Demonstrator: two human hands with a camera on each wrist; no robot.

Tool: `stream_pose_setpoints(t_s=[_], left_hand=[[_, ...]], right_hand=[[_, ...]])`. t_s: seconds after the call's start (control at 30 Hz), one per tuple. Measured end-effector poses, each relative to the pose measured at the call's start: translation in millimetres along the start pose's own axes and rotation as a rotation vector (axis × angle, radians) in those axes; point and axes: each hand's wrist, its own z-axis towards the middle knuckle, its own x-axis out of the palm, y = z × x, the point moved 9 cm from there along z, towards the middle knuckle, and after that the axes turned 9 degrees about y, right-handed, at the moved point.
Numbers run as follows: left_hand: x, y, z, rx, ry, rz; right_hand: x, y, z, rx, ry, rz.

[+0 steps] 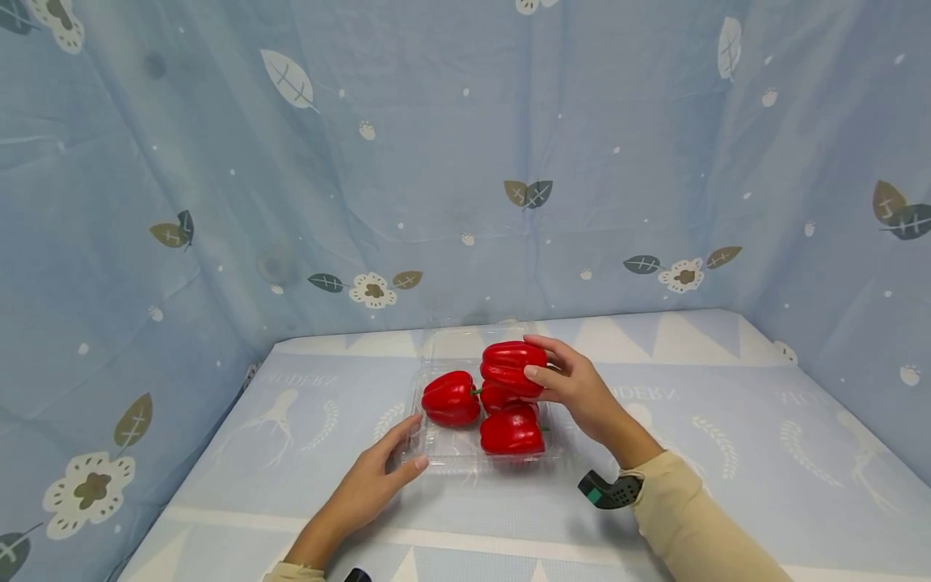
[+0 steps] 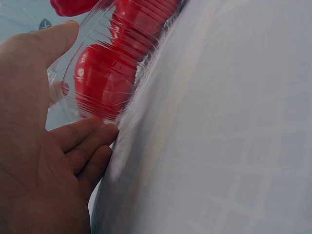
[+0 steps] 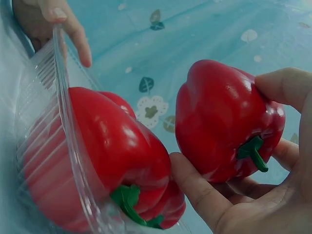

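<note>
Here the right hand [image 1: 582,394] holds a red bell pepper [image 1: 512,366], its fingers and thumb curled round the fruit from the right side, thumb on the near face and fingertips over the top. In the right wrist view the same pepper [image 3: 226,119] sits in the cupped palm with its green stem [image 3: 252,151] pointing down toward the heel of the hand. The held pepper hangs just above the others, over the far right part of a clear plastic tray [image 1: 444,459].

Inside the tray lie three more red peppers: one at the left [image 1: 451,398], one at the near right [image 1: 511,431], and one between and behind them [image 1: 497,395], partly hidden under the held pepper. Whether the held pepper touches the one beneath it I cannot tell.

The left hand [image 1: 371,485] rests at the tray's near left corner, fingers straight and relaxed, thumb along the front edge and fingertips against the left wall; it grips nothing. The left wrist view shows the fingers [image 2: 83,139] pressed to the ribbed wall of the tray [image 2: 122,68], with a pepper [image 2: 102,80] red behind the plastic.

The tray stands on a pale blue patterned tablecloth [image 1: 727,453], and a blue curtain with leaves and flowers [image 1: 436,162] hangs behind and to both sides.
</note>
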Motion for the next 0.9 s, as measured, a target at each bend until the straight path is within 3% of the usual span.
stream_pose_setpoints(t_s=[0.33,0.53,0.9], left_hand=[[0.3,-0.6,0.0,-0.002,0.005,-0.006],[-0.3,-1.4,0.6,0.010,0.002,-0.012],[0.2,0.8,-0.3,-0.006,0.007,-0.004]], right_hand=[[12.5,1.0,8.8,0.003,0.023,0.017],[17.2,-4.2,15.0,0.039,-0.006,0.045],[29.1,-5.8,18.8,0.075,0.027,-0.027]])
